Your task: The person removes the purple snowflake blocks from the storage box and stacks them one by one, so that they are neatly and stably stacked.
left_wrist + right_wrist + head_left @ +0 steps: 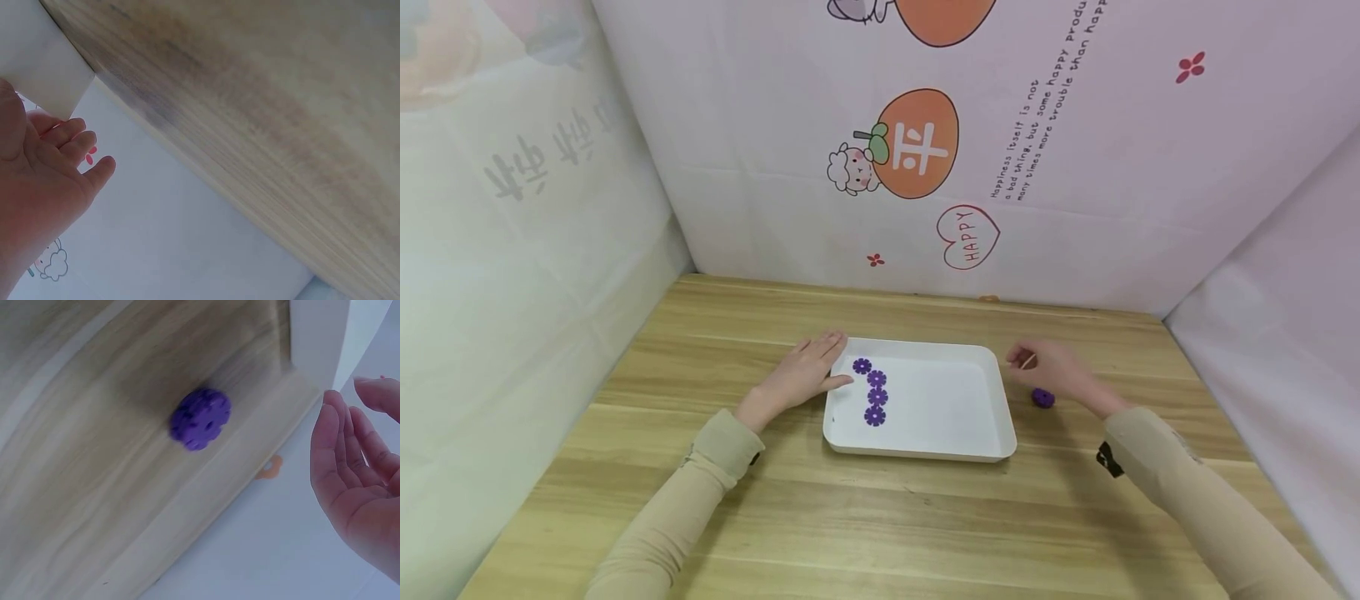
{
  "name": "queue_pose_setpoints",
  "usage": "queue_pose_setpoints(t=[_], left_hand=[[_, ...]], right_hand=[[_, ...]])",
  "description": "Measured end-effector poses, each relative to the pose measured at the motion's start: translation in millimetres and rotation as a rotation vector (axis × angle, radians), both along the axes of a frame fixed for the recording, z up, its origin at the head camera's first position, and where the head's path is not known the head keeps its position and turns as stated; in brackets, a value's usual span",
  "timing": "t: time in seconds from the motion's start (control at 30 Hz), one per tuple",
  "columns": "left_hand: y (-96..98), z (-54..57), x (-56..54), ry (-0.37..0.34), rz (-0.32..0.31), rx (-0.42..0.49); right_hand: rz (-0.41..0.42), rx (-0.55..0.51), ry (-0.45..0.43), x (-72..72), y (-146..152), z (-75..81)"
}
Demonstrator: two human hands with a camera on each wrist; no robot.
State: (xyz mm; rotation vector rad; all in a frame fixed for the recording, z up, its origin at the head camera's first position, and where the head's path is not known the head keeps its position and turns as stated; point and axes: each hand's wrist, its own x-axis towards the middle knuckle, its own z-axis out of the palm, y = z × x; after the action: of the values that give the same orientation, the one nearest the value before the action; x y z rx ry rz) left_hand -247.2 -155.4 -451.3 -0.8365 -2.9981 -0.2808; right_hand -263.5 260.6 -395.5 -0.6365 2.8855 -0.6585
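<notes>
Far left, pale cloth [490, 350] with washed-out prints, pretty smooth with a few soft creases. Next, a wrinkled beige sleeve [673, 492], cut off at the bottom of the head view, leading to the left hand [797, 375], laid on the rear left corner of a white tray [940, 408], with fingers fairly straight and close together and thumb out to the side over the rim. Can't tell how firmly pressed, with fingertips partly lost behind the corner in the left wrist view. As for the tray, smooth and shallow, basically a rectangle with rounded corners and low walls, sitting on a wood-grain tabletop [865, 533] with long streaky bands. Inside, near the left wall, four purple discs [877, 397] in a slightly bent row, flat and notched all round like little cogs or flowers. Too small to tell if linked or just touching. Past the right wall, out on the tabletop, a chunky purple stack [203, 419] of similar toothed pieces, with a small hole in the top face; layers too blurry to count. Just beside, the right hand [1054, 368], with fingers bent in a loose curve, close together, and thumb held apart; partly cropped in the right wrist view. Then another beige sleeve [1210, 500], also cut off.
</notes>
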Motion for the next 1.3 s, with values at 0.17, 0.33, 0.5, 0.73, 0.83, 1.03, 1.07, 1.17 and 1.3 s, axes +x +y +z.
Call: queue_pose_setpoints(t=[0.17,0.33,0.5,0.73,0.83,1.03,1.07,1.17,1.3], left_hand=[[0.3,2.3,1.8,-0.004,-0.006,0.002],[-0.1,3.5,1.8,-0.005,-0.008,0.005],[-0.4,0.7,-0.3,-0.010,-0.006,0.006],[-1.1,-1.7,-2.3,-0.009,-0.008,0.004],[-1.6,-2.1,-2.6,-0.011,-0.005,-0.002],[-1.8,-0.4,-2.2,-0.024,0.001,-0.012],[-1.8,-0.2,-2.1,-0.020,0.000,-0.012],[-1.8,0.0,-1.8,-0.012,-0.001,-0.017],[-1.4,0.2,-1.6,-0.015,0.001,-0.016]], right_hand=[[0.020,0.013,-0.002,-5.3,-18,-1.0],[0.042,-0.011,-0.048,-12.7,-37,-4.4],[0.089,-0.043,-0.061,-17.8,-55,-6.3],[0.122,-0.049,-0.080,-21.3,-77,-3.2],[0.134,-0.036,-0.085,-23.0,-86,-2.0],[0.154,-0.013,-0.086,-24.6,-103,-1.3],[0.157,-0.010,-0.087,-24.7,-105,-1.5],[0.163,-0.002,-0.094,-25.1,-113,-1.9],[0.192,0.000,-0.090,-24.5,-124,-3.0]])
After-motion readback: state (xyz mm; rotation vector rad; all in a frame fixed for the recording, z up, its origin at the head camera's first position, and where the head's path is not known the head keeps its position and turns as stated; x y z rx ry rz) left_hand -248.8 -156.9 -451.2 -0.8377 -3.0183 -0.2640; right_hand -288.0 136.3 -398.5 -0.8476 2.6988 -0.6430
